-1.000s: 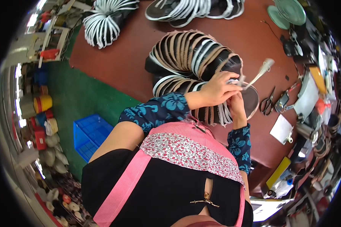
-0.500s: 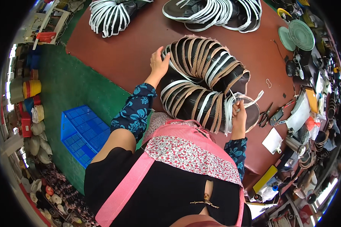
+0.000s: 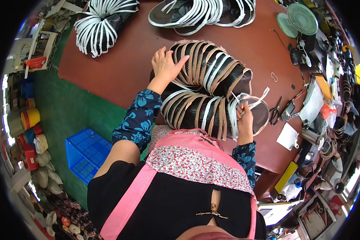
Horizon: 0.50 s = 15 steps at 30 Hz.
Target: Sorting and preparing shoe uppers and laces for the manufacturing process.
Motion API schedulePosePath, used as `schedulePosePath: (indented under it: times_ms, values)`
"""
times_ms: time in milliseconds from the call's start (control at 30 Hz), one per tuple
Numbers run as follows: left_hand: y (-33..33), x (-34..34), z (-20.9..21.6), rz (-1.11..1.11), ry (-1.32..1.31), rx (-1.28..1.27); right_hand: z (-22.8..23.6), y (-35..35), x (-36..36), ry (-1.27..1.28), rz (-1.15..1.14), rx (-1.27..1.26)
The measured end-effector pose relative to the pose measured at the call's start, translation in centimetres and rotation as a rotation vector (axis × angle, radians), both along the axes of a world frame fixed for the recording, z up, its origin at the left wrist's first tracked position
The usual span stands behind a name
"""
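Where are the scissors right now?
In the head view, the scissors lie on the red-brown table, right of the right hand, just left of the dark handheld device.

1. I get an evenly bright feed over the brown tabletop point(image 3: 120, 76), with only soft shadows.
2. Strips of white light point(image 3: 5, 86) blow out along my left rim; another glares at lower right point(image 3: 354, 182).
3. The white sheet point(image 3: 287, 136) looks nearly washed out to me, while gaps in the black, strip-edged bundle point(image 3: 210, 78) sink into darkness.
4. I see the left hand point(image 3: 165, 66) fairly crisply; fine detail at the right hand's fingertips point(image 3: 240, 113) is too small to make out.
5. Fisheye bending curves the crowded shelving point(image 3: 30, 132) toward a black, colour-fringed border.
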State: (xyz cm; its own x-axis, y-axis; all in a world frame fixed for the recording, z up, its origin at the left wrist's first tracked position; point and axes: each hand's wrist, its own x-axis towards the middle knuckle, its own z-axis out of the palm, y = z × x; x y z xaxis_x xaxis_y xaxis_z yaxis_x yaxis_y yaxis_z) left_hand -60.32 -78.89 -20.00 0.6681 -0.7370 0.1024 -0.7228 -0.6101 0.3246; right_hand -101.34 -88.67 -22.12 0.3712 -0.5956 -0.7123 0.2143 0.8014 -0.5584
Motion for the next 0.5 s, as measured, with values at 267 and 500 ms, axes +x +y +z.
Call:
schedulePosePath:
  times_ms: [267,500]
  values:
    - [-3.4,-1.4,1.8,-0.501,-0.113,-0.162,0.1,-0.9,-1.0,0.019,0.036,-0.061]
    - [-5.6,-1.8,3.3,-0.619,-0.239,-0.046,0.5,-1.9,-1.9,-0.002,0.050,-0.029]
